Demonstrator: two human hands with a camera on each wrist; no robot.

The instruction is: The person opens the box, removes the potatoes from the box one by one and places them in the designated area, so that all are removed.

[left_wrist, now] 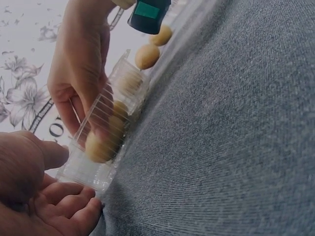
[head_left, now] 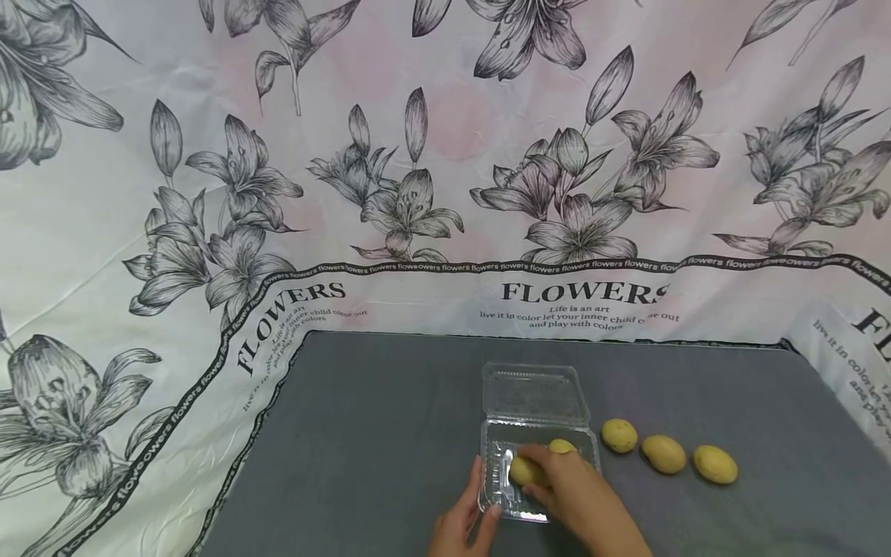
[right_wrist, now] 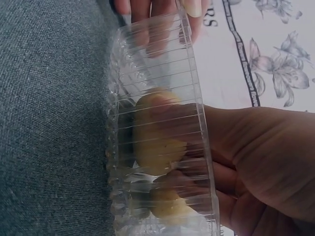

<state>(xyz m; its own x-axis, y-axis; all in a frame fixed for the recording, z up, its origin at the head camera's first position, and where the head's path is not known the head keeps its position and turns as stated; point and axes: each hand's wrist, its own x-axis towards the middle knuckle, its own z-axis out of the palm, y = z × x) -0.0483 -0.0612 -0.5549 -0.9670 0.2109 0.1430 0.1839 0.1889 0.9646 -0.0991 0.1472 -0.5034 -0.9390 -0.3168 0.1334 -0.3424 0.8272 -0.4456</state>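
Note:
A clear plastic clamshell container (head_left: 490, 483) lies on the grey surface, its lid (head_left: 534, 393) folded back away from me. Inside it, my right hand (head_left: 581, 495) grips a yellow lemon (head_left: 524, 470) between thumb and fingers. A second lemon (head_left: 561, 446) sits behind that hand in the container, partly covered by it. In the right wrist view the gripped lemon (right_wrist: 147, 142) shows through the ribbed clear wall. My left hand (head_left: 465, 522) rests at the container's near left corner, fingers along the left side and thumb by the front edge.
Right of the container, three more lemons stand in a loose row: one near it (head_left: 619, 435), one in the middle (head_left: 664, 454) and one farthest right (head_left: 715, 464). A white flower-printed cloth (head_left: 431, 302) hangs behind the grey surface (head_left: 369, 433) and along its sides.

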